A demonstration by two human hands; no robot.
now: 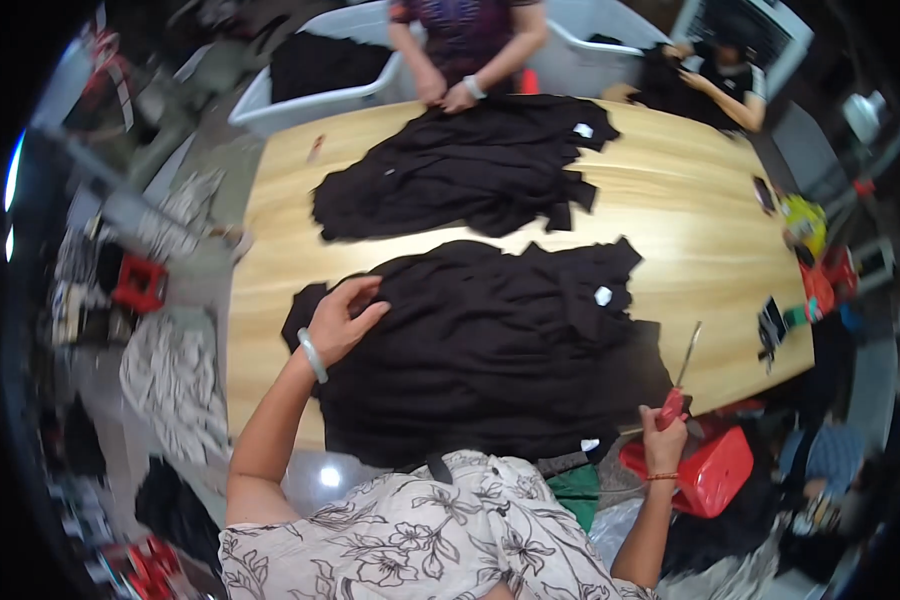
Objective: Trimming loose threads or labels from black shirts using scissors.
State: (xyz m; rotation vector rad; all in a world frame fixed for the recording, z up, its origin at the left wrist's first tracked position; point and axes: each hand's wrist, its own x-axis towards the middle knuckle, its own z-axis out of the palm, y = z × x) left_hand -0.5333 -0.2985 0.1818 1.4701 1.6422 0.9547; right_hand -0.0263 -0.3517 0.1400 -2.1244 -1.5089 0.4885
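Observation:
A black garment [480,340] lies spread on the table right in front of me, with small white labels [603,296] along its right side. My left hand [342,318] is over the garment's left part, fingers apart and nothing in them; whether it touches the cloth I cannot tell. At the table's front right edge, my right hand [662,440] is closed around what look like red-handled scissors [673,404]. Their thin metal blade points up and away from me, just right of the garment. Farther back lies a second black garment [460,170], also with a white label.
Across the light wooden table [710,230], a person [467,45] has both hands at the far garment's edge. Another person [725,85] handles black cloth at the back right. Pale bins [255,108] stand behind. A red plastic stool [715,470] is beside my right forearm.

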